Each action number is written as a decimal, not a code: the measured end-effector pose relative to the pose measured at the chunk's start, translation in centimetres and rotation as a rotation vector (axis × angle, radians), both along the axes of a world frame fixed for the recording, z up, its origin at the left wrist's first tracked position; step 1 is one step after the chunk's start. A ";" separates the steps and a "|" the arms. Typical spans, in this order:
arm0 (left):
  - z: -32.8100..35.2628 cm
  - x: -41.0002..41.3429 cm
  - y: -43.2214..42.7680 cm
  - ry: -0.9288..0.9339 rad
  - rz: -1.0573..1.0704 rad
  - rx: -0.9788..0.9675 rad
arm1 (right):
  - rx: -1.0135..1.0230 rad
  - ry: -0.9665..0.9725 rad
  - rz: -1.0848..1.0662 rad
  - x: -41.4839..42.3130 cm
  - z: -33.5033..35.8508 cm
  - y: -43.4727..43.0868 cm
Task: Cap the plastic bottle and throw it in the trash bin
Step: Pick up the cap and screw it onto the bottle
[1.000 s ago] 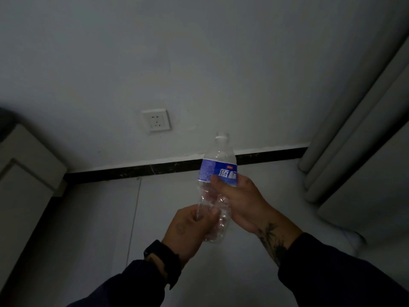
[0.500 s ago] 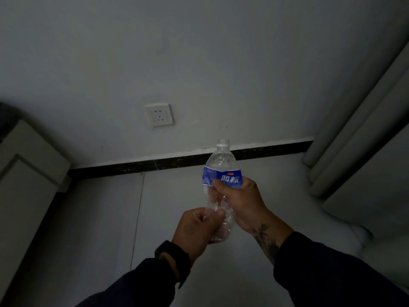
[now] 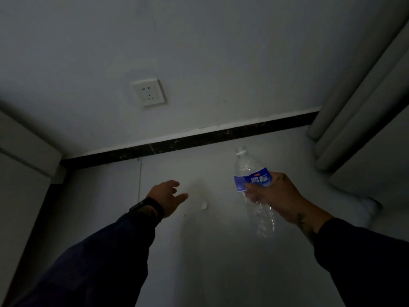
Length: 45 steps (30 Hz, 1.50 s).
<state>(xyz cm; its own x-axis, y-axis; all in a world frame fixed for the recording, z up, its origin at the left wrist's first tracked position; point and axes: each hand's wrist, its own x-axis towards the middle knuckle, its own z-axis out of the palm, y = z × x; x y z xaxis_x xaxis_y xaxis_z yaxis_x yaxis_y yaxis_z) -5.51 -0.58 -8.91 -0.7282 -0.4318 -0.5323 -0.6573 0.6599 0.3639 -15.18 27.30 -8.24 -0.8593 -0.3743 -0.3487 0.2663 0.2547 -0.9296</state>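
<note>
A clear, crumpled plastic bottle with a blue label is held upright in my right hand, which grips it around the label. Its neck points up and no cap sits on the opening. A small white bottle cap lies on the pale floor between my hands. My left hand is stretched forward with its fingers spread, a little left of the cap and holding nothing. No trash bin is in view.
A white wall with a power socket stands ahead, with a dark baseboard along its foot. A pale cabinet is at the left. Grey curtains hang at the right.
My left hand has let go of the bottle's bottom and reached forward and left toward the floor. My right hand has carried the bottle to the right. The cap has come into view.
</note>
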 end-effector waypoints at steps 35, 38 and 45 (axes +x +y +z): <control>0.3 -6.9 4.4 0.517 -0.240 0.000 | 0.279 0.280 0.184 -2.6 1.4 1.1; 7.3 -6.6 3.4 0.619 -0.167 0.088 | 0.332 0.429 0.227 -3.3 4.7 0.2; 16.7 -3.5 2.4 0.728 -0.208 0.216 | 0.431 0.688 0.350 -2.3 11.3 -2.2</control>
<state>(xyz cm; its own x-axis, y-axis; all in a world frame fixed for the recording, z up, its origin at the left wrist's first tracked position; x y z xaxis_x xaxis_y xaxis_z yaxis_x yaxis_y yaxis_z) -9.00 1.79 7.75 -0.9805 -0.1894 0.0531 -0.0748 0.6089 0.7897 -17.53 25.13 3.05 -0.7913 -0.6106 0.0325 -0.4761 0.5818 -0.6594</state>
